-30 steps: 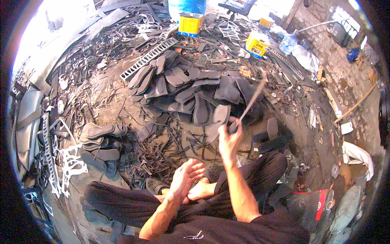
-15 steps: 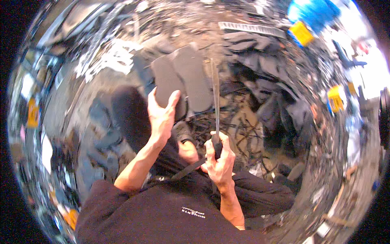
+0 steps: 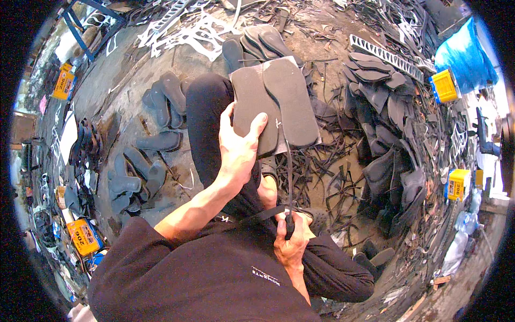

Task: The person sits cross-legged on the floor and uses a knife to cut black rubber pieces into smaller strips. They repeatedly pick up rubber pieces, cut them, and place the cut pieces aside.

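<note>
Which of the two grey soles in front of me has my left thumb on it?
The left sole: your left hand lays its thumb across the lower part. The right sole beside it shows no fingers on it.

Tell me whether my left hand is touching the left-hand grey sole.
Touching: the head view shows the left hand with its thumb lying on the upper face of the grey sole.

The person's left hand [image 3: 240,153] holds grey sole-shaped pieces [image 3: 293,104]; the right hand [image 3: 291,248] grips a thin blade [image 3: 290,177] by its dark handle [image 3: 289,228]. Dark pieces [image 3: 381,170] lie heaped to the right.
</note>
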